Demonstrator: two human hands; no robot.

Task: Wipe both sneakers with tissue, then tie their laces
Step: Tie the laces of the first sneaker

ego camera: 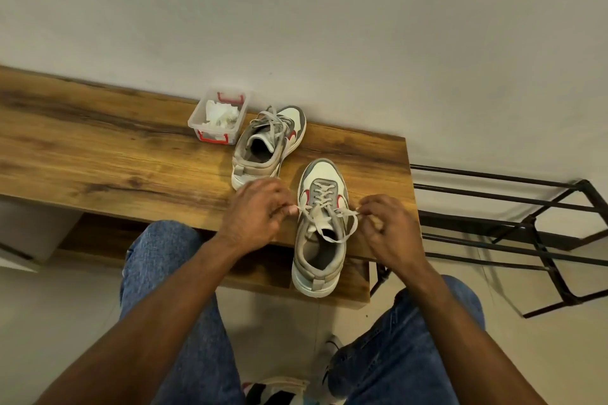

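Two white, grey and red sneakers stand on a wooden bench [98,154]. The near sneaker [320,260] points away from me, its heel hanging over the bench's front edge. My left hand [256,210] pinches one end of its lace [329,217] at the shoe's left side. My right hand [385,227] pinches the other end at the right side, and the lace runs taut across the tongue between them. The far sneaker [266,148] stands behind my left hand with its laces lying loose. Crumpled tissue [220,115] lies in a clear box.
The clear plastic box [197,115] with red clips stands at the bench's back, left of the far sneaker. A black metal rack [526,240] stands to the right of the bench. My knees in blue jeans are below the bench edge.
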